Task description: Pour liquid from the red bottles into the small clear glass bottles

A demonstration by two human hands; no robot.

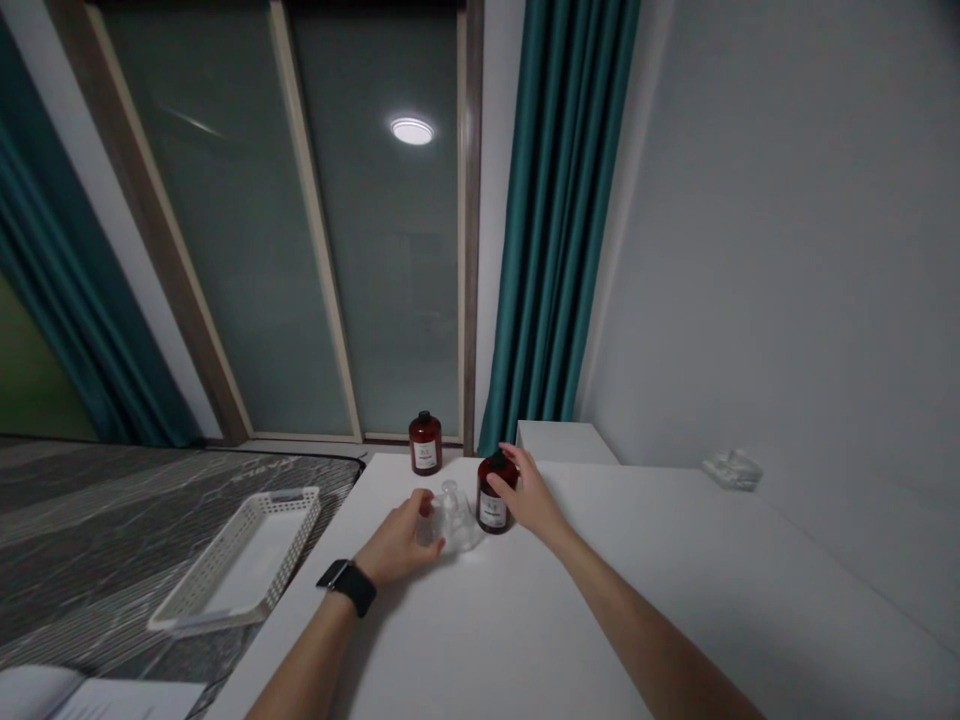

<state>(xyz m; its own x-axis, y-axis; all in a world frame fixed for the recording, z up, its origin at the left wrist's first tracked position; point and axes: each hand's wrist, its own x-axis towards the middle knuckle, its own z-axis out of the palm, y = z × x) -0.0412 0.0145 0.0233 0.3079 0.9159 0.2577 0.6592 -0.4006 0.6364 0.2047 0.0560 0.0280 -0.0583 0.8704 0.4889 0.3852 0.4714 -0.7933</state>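
My left hand (401, 540), with a black watch at the wrist, curls its thumb and fingers around the left side of a clear, see-through bottle-like object (454, 515) on the white table. Its exact shape is hard to make out. Just right of it stands a dark red-brown bottle (493, 512) with a white label and black top, upright. My right hand (529, 495) grips this bottle from the right, the thumb across its front and the fingers up by the cap. A second, similar red-brown bottle (426, 445) stands upright farther back, untouched.
The white table (480, 630) runs toward the wall. A clear plastic-looking packet (733, 468) lies at the back right. Left, lower down, are a white perforated basket (247, 560) and an open book (112, 698). A white cabinet (562, 442) stands behind the table.
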